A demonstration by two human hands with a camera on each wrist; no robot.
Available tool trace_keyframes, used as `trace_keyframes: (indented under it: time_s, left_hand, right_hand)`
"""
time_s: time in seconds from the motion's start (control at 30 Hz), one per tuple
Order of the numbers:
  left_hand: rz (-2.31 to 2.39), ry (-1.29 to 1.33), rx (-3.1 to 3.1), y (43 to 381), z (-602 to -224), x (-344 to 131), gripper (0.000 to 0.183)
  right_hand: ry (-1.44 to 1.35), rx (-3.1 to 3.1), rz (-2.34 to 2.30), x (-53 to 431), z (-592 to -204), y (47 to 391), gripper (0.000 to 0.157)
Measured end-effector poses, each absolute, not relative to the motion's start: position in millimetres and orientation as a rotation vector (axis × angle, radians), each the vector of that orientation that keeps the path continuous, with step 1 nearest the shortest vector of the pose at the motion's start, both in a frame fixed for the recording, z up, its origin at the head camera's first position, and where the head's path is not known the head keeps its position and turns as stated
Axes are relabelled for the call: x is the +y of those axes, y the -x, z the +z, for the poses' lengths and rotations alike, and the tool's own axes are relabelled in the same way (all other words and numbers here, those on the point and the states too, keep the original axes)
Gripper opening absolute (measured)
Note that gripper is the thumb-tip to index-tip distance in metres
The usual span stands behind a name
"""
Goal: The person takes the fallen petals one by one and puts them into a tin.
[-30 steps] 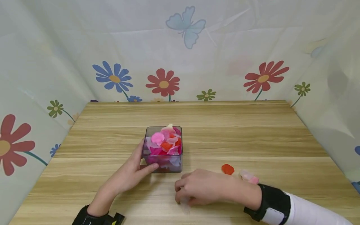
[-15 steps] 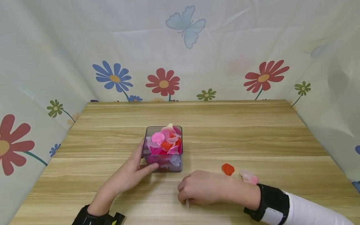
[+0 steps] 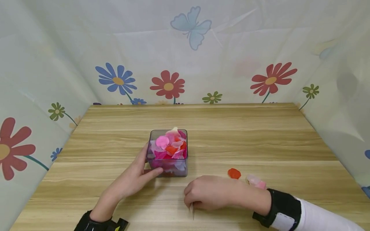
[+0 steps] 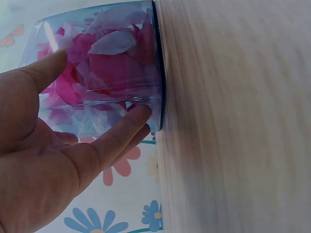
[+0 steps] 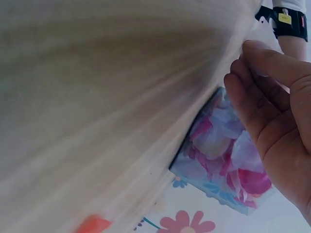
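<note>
A clear, dark-tinted square box (image 3: 173,170) stands on the table, heaped with pink, white and red artificial petals (image 3: 162,141). My left hand (image 3: 131,179) holds the box at its near left corner, thumb on the front wall and fingers along the left side. In the left wrist view the fingers (image 4: 121,136) spread across the box (image 4: 121,77). Right of the box and nearer the front, my right hand (image 3: 209,192) pinches a thin pale petal (image 3: 192,209) between thumb and fingertips, low over the table. The right wrist view shows those fingertips (image 5: 250,48) together, the box (image 5: 214,160) behind them.
An orange-red petal (image 3: 234,173) lies on the wooden table (image 3: 245,138) beyond the right forearm. Beside it are pale and pink petals (image 3: 255,180), partly hidden by the forearm. A flower-printed white curtain (image 3: 138,38) surrounds the table at the back and sides.
My right hand has shifted slightly right, its fingertips drawing together on the pale petal, which now shows as a thin edge below them. The left hand and the box have not moved.
</note>
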State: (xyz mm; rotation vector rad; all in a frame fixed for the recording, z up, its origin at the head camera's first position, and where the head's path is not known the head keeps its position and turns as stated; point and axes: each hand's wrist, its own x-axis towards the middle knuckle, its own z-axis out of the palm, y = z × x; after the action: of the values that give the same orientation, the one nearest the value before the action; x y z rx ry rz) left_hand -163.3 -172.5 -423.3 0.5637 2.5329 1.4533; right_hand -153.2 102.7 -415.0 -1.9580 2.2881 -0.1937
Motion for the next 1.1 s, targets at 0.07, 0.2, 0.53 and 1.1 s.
trace_keyframes:
  time_s: [0.07,0.2,0.53,1.1]
  left_hand:
    - [1.451,-0.564,2.534,164,-424,-173,0.094]
    - [1.439,-0.563,2.542,165,-425,-173,0.093]
    - [1.416,-0.552,2.554,165,-425,-172,0.095]
    - [1.457,-0.573,2.523,165,-426,-172,0.091]
  right_hand:
    - [1.951,2.286,-0.245,104,-411,155,0.012]
    - [1.928,2.291,-0.362,107,-400,159,0.009]
    - [1.883,2.316,-0.595,108,-373,165,0.01]
    - [1.854,2.421,-0.913,105,-345,188,0.014]
